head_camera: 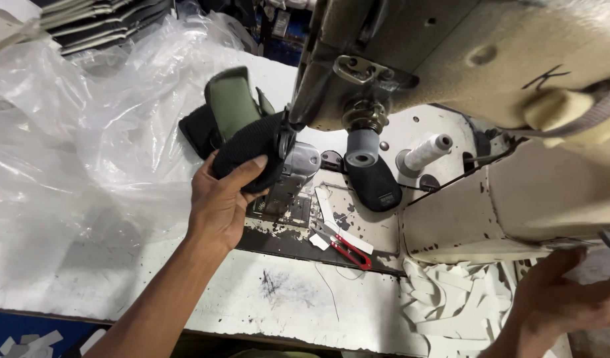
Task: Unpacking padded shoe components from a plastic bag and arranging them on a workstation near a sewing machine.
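My left hand [220, 199] grips a black ribbed fabric piece with an olive-green inner part [242, 132], holding it against the post under the head of a beige sewing machine [451, 59]. The black ribbed side faces my palm; the green part rises behind it. My right hand [563, 298] rests at the lower right below the machine's body, its fingers bent beside a heap of white tape; what it holds is hidden.
Red-handled thread snips [344, 246] lie on the worn white table [285, 292]. A grey thread cone [362, 147], a white spool [427, 151] and a black shoe piece [374, 185] sit behind. Crumpled clear plastic [86, 126] fills the left. White tape strips [444, 298] pile at the lower right.
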